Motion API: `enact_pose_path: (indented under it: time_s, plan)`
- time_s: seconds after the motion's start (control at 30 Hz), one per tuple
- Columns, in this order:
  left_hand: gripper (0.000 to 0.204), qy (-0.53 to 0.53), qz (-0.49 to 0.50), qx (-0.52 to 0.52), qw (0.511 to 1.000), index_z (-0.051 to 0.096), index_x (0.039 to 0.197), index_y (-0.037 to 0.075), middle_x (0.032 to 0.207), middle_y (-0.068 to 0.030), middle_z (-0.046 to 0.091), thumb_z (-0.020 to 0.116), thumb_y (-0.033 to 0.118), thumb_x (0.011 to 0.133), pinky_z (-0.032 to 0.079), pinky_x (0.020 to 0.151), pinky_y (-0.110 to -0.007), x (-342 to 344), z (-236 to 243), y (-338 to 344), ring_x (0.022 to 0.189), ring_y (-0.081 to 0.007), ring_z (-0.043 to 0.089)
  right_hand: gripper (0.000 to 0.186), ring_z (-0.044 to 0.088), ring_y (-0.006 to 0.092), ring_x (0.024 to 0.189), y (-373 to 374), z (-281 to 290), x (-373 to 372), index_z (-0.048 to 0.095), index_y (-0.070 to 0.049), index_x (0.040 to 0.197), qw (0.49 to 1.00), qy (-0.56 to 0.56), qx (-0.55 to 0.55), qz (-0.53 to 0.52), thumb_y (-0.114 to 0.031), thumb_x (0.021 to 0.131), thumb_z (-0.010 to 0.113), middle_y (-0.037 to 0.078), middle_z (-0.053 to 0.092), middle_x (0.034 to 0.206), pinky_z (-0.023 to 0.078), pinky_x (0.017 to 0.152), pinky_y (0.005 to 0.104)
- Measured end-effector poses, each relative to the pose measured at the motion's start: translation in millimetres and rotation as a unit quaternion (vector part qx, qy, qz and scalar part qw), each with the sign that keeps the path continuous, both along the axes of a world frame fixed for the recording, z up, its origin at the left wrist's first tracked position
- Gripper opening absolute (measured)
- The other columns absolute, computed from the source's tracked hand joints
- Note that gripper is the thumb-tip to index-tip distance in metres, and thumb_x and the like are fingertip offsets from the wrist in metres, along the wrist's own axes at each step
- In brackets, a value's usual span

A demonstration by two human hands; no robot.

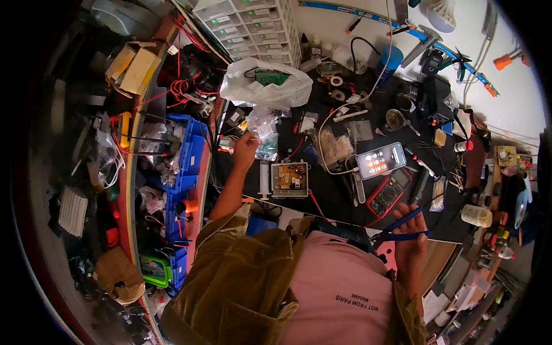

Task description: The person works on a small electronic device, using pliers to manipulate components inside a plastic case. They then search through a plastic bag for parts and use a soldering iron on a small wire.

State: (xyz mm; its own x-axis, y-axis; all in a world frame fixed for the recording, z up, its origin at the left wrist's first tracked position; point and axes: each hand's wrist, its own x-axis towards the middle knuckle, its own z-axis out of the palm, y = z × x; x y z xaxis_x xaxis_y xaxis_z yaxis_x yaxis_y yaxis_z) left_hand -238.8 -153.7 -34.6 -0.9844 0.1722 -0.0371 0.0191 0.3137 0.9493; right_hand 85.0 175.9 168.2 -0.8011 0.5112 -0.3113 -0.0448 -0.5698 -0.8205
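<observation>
Blue-handled pliers (402,227) are sitting in the right hand (411,244), which is closing around them at about four o'clock, near the worktop (339,198) edge; their long axis is running toward ten o'clock, tips pointing at the circuit board (289,179). At about eleven o'clock, the left hand (246,150) is reaching out and pinching a small clear bag (261,126), fingers closing on it. The board is lying flat between the two hands, just at five o'clock from the left hand and well apart from the right, so the left is nearer. A phone (380,160) and a red meter (388,192) are lying between board and pliers.
</observation>
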Motion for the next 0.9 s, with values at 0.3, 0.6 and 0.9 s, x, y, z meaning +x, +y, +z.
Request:
enact_pose_path:
  time_s: [0.3, 0.6, 0.9]
  plan:
    - [0.008, 0.102, 0.135, -0.122, 0.978, 0.059, 0.078, 0.005, 0.074, -0.0085, 0.060, 0.061, 0.007, 0.071, 0.044, 0.063, -0.030, -71, -57, 28, 0.070, -0.0167, 0.057, 0.084, 0.049, 0.0277, 0.108, -14, 8, -7, 0.034, 0.000, 0.126, 0.999, -0.008, 0.021, 0.043, -0.049, 0.067, 0.068, 0.019, 0.044, 0.123, 0.045, 0.080, 0.0282]
    - [0.018, -0.010, 0.230, -0.098, 0.968, 0.061, 0.082, 0.004, 0.080, -0.0126, 0.064, 0.067, 0.011, 0.066, 0.046, 0.066, -0.034, -86, -81, 38, 0.075, -0.0220, 0.061, 0.083, 0.050, 0.0315, 0.106, -17, 3, 6, 0.037, 0.000, 0.124, 1.000, 0.002, 0.020, -0.024, -0.047, 0.065, 0.071, 0.022, 0.046, 0.120, 0.048, 0.079, 0.0307]
    - [0.049, 0.086, 0.203, -0.225, 0.949, 0.050, 0.111, 0.004, 0.096, -0.0094, 0.057, 0.063, -0.003, 0.065, 0.046, 0.076, -0.030, -25, -39, 30, 0.091, -0.0205, 0.054, 0.081, 0.048, 0.0309, 0.110, -9, 8, -1, 0.034, -0.002, 0.126, 1.000, 0.011, -0.020, -0.020, -0.041, 0.066, 0.072, 0.020, 0.044, 0.122, 0.048, 0.080, 0.0306]
